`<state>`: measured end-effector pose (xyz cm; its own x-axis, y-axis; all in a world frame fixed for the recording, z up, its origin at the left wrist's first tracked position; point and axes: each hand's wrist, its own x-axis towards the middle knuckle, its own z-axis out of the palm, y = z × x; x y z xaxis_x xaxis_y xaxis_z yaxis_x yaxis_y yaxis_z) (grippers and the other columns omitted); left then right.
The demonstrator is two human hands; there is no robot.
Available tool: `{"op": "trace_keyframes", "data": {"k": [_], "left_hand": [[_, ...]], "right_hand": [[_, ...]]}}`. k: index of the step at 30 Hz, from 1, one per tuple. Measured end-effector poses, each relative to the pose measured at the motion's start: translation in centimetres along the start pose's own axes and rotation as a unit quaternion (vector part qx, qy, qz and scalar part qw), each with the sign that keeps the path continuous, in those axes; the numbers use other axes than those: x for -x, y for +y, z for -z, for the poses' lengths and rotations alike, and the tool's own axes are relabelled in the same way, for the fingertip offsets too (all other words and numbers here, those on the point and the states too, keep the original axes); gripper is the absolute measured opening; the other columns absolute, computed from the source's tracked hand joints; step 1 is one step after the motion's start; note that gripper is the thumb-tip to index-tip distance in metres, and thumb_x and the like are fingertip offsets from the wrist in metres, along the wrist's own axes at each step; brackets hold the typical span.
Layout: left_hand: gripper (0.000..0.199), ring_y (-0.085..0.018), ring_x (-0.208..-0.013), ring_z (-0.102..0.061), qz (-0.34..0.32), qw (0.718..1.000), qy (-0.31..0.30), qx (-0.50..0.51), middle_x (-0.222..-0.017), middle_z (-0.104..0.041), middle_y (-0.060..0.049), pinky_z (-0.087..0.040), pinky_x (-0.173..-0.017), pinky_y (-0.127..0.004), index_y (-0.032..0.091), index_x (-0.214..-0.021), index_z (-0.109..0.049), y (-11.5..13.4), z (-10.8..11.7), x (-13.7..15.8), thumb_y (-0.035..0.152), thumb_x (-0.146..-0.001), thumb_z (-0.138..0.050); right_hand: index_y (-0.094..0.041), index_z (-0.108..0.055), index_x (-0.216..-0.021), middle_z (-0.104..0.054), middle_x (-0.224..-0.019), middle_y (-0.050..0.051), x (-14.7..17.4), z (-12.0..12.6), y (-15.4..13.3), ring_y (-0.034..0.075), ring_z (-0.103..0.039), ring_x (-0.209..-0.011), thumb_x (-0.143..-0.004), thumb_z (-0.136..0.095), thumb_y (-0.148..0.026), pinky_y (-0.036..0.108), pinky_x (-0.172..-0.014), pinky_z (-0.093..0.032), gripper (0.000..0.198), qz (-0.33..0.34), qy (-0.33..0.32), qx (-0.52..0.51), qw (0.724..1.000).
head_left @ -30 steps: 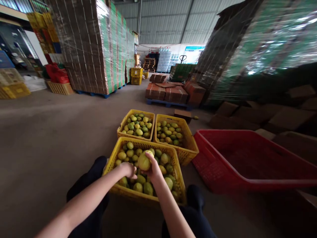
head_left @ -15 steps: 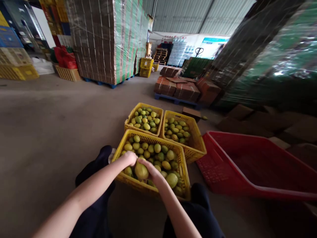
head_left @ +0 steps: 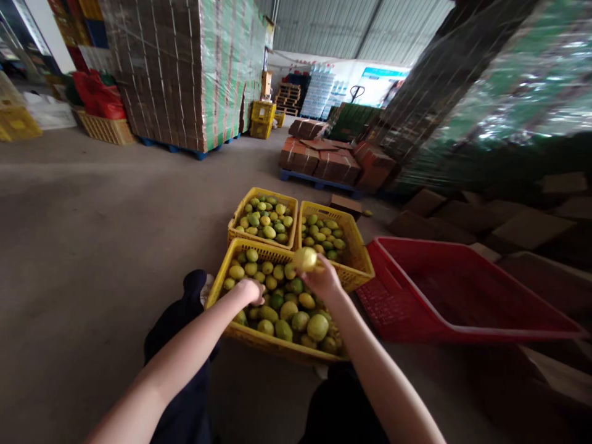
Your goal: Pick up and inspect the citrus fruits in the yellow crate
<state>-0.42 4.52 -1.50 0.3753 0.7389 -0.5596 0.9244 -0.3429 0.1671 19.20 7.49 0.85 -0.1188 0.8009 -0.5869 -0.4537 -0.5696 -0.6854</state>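
Observation:
In my right hand (head_left: 324,279) is a yellow-green, lemon-like fruit (head_left: 305,259), slightly blurred and held above the right side of the near yellow crate (head_left: 272,349). My left hand (head_left: 251,291) hangs over the left part of that same crate with its fingers curled downward. What the left fingers close on, if anything, is hidden. Many loose fruits (head_left: 288,310) of green and yellow shades fill the near crate, and a larger pale one (head_left: 317,327) lies toward its front right.
Behind stand two more yellow crates, the left one (head_left: 230,231) and the right one (head_left: 363,262), both holding similar fruit. A large red bin (head_left: 393,314) is at the right. Farther back are a blue pallet (head_left: 319,181) with cartons and a tall wrapped stack (head_left: 157,80).
My right hand has lifted a fruit up and to the right, away from my left hand. The left hand stays over the crate, a little further right. The view has shifted slightly.

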Motion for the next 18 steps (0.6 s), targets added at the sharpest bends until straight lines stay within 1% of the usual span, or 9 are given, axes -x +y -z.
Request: {"op": "trace_keyframes", "data": {"k": [1, 2, 3, 5, 7, 10, 12, 13, 18], "left_hand": [[0.042, -0.033, -0.116, -0.070, 0.002, 1.000, -0.011, -0.002, -0.130, -0.070, -0.019, -0.057, -0.093, -0.039, 0.015, -0.128, -0.069, 0.4, 0.2, -0.1, 0.033, -0.091, -0.062], [0.042, -0.032, -0.118, -0.068, 0.003, 1.000, -0.020, -0.002, -0.132, -0.069, -0.019, -0.056, -0.095, -0.039, 0.016, -0.130, -0.069, 0.7, 0.3, -0.1, 0.034, -0.092, -0.061], [0.042, -0.032, -0.119, -0.068, 0.003, 1.000, -0.024, -0.001, -0.133, -0.068, -0.018, -0.055, -0.097, -0.039, 0.017, -0.130, -0.069, 1.0, 0.3, 0.0, 0.034, -0.092, -0.061], [0.043, -0.033, -0.120, -0.067, 0.004, 1.000, -0.024, 0.001, -0.133, -0.068, -0.018, -0.055, -0.098, -0.040, 0.017, -0.130, -0.069, 1.3, 0.3, 0.2, 0.036, -0.092, -0.062], [0.044, -0.034, -0.120, -0.067, 0.004, 1.000, -0.017, 0.002, -0.133, -0.068, -0.018, -0.054, -0.098, -0.040, 0.017, -0.131, -0.069, 1.4, 0.1, 0.5, 0.036, -0.093, -0.061], [0.043, -0.033, -0.120, -0.067, 0.005, 1.000, -0.013, 0.001, -0.132, -0.069, -0.019, -0.054, -0.099, -0.039, 0.016, -0.130, -0.069, 1.3, -0.3, 0.8, 0.036, -0.093, -0.061], [0.043, -0.033, -0.120, -0.067, 0.009, 1.000, -0.020, -0.001, -0.131, -0.070, -0.018, -0.054, -0.098, -0.038, 0.017, -0.129, -0.070, 1.2, -0.6, 0.8, 0.037, -0.092, -0.062], [0.043, -0.033, -0.120, -0.067, 0.012, 1.000, -0.025, -0.002, -0.132, -0.070, -0.017, -0.054, -0.098, -0.037, 0.017, -0.129, -0.070, 1.1, -0.7, 0.7, 0.037, -0.092, -0.063], [0.043, -0.034, -0.119, -0.067, 0.030, 0.998, -0.050, -0.001, -0.132, -0.069, -0.018, -0.053, -0.097, -0.037, 0.016, -0.127, -0.071, 0.7, -1.4, -0.7, 0.035, -0.089, -0.068]], "right_hand": [[-0.024, -0.060, -0.098, -0.073, -0.089, 0.007, -0.2, 0.5, -1.7, 0.024, -0.074, -0.083, -0.094, -0.050, -0.040, 0.032, -0.054, -0.060, 0.019, 0.066, 0.013, -0.042, 0.997], [-0.026, -0.059, -0.096, -0.073, -0.093, 0.007, -0.3, 1.0, -2.9, 0.025, -0.074, -0.089, -0.093, -0.052, -0.039, 0.036, -0.061, -0.062, 0.015, 0.108, 0.026, -0.065, 0.992], [-0.027, -0.059, -0.095, -0.073, -0.097, 0.008, -0.4, 1.6, -3.6, 0.025, -0.074, -0.093, -0.092, -0.053, -0.039, 0.039, -0.066, -0.063, 0.013, 0.123, 0.027, -0.069, 0.990], [-0.026, -0.060, -0.094, -0.074, -0.103, 0.010, -0.4, 2.8, -3.4, 0.026, -0.073, -0.097, -0.092, -0.051, -0.036, 0.042, -0.072, -0.063, 0.013, 0.115, 0.018, -0.057, 0.992], [-0.024, -0.062, -0.097, -0.074, -0.104, 0.011, -0.5, 3.8, -1.5, 0.026, -0.074, -0.095, -0.091, -0.048, -0.031, 0.042, -0.074, -0.062, 0.017, 0.081, 0.018, -0.046, 0.995], [-0.022, -0.064, -0.100, -0.075, -0.099, 0.011, -1.0, 4.6, 2.1, 0.022, -0.075, -0.087, -0.088, -0.044, -0.018, 0.036, -0.073, -0.061, 0.023, 0.032, 0.072, -0.059, 0.995], [-0.022, -0.063, -0.100, -0.075, -0.095, 0.009, -1.3, 4.3, 3.7, 0.020, -0.074, -0.081, -0.086, -0.043, -0.013, 0.034, -0.072, -0.059, 0.026, 0.021, 0.101, -0.070, 0.992], [-0.022, -0.063, -0.099, -0.075, -0.093, 0.009, -1.4, 4.0, 4.1, 0.019, -0.074, -0.080, -0.086, -0.043, -0.013, 0.033, -0.071, -0.059, 0.026, 0.020, 0.100, -0.077, 0.992], [-0.019, -0.064, -0.097, -0.076, -0.087, 0.008, -0.8, 1.9, 3.6, 0.020, -0.074, -0.077, -0.087, -0.046, -0.014, 0.029, -0.064, -0.058, 0.021, 0.013, 0.035, -0.119, 0.992]]}}
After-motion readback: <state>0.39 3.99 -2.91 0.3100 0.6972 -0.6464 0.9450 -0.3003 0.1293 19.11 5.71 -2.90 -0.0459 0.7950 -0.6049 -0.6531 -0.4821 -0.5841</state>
